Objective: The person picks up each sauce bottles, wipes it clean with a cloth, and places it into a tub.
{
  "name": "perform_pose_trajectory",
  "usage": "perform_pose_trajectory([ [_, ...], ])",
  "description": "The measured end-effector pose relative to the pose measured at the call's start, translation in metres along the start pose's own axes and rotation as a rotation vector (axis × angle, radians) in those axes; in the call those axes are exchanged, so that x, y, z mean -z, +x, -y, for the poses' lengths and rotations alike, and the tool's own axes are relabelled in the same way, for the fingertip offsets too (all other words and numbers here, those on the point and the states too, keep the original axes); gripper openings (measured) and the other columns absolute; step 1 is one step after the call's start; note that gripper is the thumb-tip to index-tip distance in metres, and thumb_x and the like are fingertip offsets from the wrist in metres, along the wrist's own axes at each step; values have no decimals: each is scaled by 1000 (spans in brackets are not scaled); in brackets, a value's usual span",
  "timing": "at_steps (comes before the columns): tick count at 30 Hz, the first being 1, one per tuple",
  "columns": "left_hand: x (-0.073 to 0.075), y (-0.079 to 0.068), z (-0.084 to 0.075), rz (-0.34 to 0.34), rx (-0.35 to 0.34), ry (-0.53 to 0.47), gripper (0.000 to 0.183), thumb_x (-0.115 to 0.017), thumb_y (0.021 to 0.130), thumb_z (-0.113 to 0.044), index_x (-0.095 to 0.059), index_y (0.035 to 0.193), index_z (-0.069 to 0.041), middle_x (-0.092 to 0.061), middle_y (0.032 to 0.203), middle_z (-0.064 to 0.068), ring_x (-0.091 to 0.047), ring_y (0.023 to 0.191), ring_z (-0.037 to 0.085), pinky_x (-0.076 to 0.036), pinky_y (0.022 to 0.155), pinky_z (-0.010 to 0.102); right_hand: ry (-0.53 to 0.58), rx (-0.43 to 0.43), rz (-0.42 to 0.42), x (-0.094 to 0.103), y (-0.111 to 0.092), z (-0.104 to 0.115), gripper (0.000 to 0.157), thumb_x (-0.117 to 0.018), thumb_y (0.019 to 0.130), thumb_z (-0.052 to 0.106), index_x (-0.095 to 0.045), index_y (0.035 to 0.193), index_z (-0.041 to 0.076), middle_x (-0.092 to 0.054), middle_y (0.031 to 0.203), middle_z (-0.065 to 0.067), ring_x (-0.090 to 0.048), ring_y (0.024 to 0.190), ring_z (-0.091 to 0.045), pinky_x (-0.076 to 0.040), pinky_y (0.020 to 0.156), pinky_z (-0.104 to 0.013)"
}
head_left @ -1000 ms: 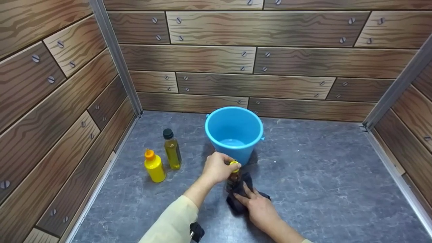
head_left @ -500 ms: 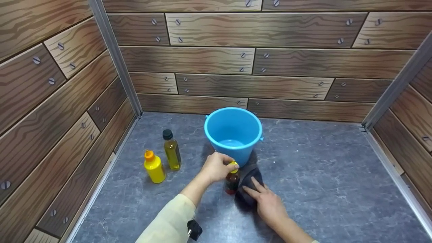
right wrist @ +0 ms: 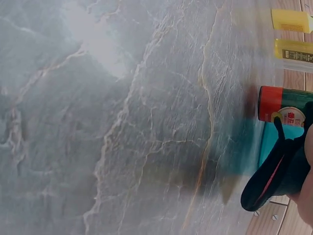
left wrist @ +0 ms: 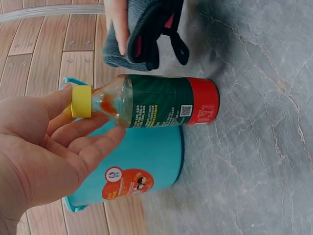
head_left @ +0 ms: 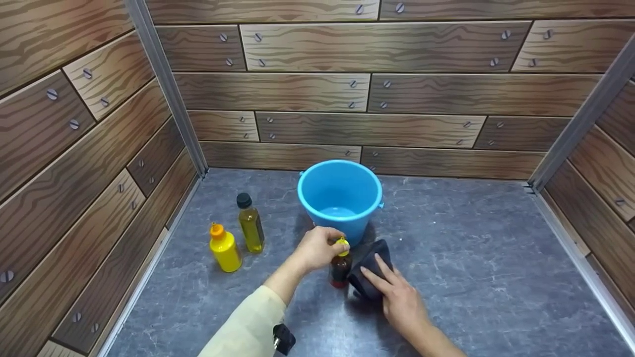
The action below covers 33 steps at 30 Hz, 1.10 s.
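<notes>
An open blue bucket stands upright near the back wall, a red-orange sticker on its side. To its left on the grey marbled worktop, a yellow squeeze bottle with an orange cap and a dark-capped bottle of yellow-green liquid stand just beside each other. Wood-plank-patterned side walls meet the back at grey corner strips.

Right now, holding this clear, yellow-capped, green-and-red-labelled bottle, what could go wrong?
Your left hand holds the bottle near its yellow cap, so a firm push from the folded dark grey cloth could tip it. The cloth's hanging black loop might snag. The round blue plastic bucket stands close by, so a stray knock could shift it.
</notes>
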State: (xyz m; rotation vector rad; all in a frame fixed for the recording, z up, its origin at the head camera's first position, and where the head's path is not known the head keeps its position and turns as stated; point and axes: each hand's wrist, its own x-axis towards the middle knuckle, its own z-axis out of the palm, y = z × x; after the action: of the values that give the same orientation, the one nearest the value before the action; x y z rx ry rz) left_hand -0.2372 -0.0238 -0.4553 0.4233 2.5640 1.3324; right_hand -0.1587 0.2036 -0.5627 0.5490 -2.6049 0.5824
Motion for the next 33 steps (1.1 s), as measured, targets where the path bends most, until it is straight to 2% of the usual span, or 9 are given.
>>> perform_pose_trajectory([
  [3, -1, -2, -1, -40, 30, -2, 29, -76, 102, -19, -75, 124, -1, -77, 113, 10, -73, 103, 25, -60, 88, 45, 10, 40, -50, 0, -2, 0, 84, -70, 77, -23, -71, 141, 30, -55, 157, -10, -63, 125, -50, -58, 67, -51],
  [7, -4, -3, -1, -84, 28, -1, 19, -79, 99, -20, -81, 107, -4, -77, 95, 4, -72, 86, 19, -61, 77, 40, 13, 80, -98, 0, -3, -1, 87, -71, 75, -24, -70, 142, 31, -54, 158, -9, -64, 124, -50, -58, 65, -49],
  [10, -6, -2, 0, -98, -1, -3, 14, -79, 99, -18, -83, 102, -5, -77, 90, 3, -71, 80, 15, -60, 73, 37, 22, 100, -112, 0, -3, 0, 87, -72, 76, -23, -69, 144, 32, -53, 159, -8, -63, 125, -48, -60, 67, -48],
  [15, -6, 1, 2, -68, -31, 0, 12, -75, 102, -15, -82, 105, -5, -78, 96, 4, -72, 85, 16, -61, 77, 37, 41, 142, -147, -3, -3, 2, 89, -73, 75, -23, -68, 144, 32, -53, 159, -9, -63, 125, -48, -62, 73, -49],
  [23, -3, 4, 1, -28, -33, 10, 12, -75, 102, -15, -82, 102, -5, -77, 90, 3, -75, 82, 20, -61, 75, 35, 58, 189, -192, -4, 0, 7, 89, -69, 76, -25, -68, 146, 30, -52, 159, -10, -64, 123, -49, -61, 82, -55],
  [33, 0, 4, 3, -17, -12, 26, 15, -77, 101, -20, -82, 103, -5, -77, 92, 3, -74, 83, 19, -60, 74, 35, 75, 234, -209, -9, 9, 13, 90, -73, 74, -23, -67, 146, 29, -52, 159, -11, -64, 124, -49, -61, 82, -54],
])
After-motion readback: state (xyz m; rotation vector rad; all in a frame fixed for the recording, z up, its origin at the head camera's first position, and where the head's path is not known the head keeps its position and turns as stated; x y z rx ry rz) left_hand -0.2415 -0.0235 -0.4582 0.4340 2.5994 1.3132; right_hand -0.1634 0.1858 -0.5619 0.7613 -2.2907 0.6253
